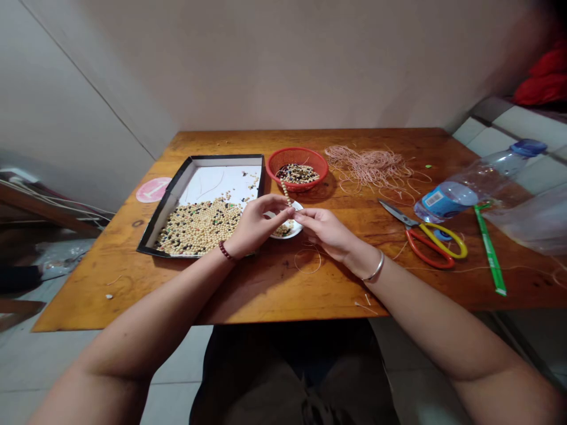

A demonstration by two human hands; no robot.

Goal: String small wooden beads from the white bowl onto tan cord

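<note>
A strand of pale beads (286, 190) runs from the red basket (322, 177) down to my fingers. My left hand (261, 221) is closed, thumb and forefinger pinching the strand's lower end. Touching it at the fingertips, my right hand (325, 231) is also closed in a pinch; what lies between its fingers is too small to make out. Partly hidden under both hands is a white dish (296, 230) with beads in it. A thin cord loop (308, 261) lies on the table below my right hand.
A black-rimmed tray (149, 236) of loose beads lies left. To the right are tangled pink cord (374, 168), scissors (411, 224), a plastic bottle (452, 200) lying tilted and a green wrapper (489, 254). A round pink label (152, 190) sits beside the tray on the wooden table (261, 301).
</note>
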